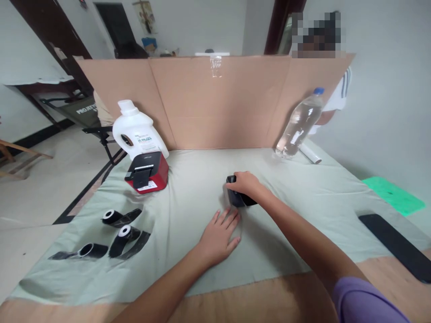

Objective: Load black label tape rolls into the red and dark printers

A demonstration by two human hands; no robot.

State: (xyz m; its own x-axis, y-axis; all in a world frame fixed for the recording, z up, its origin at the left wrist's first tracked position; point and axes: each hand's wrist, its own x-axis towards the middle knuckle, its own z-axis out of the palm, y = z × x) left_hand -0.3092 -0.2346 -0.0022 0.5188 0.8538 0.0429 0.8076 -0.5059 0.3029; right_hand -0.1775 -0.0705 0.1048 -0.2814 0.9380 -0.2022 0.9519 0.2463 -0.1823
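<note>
Three rolls (118,242) lie near the left edge of the surface (188,188), a printer (148,172) near its back left corner. The left hand (220,237) rests, fingers apart; the right hand (247,183) clamps a black device (235,198) well inside all edges.

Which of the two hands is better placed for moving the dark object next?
Probably the right hand: it grips the dark object from above. The left hand lies flat on the cloth, on the person's side of it.
</note>
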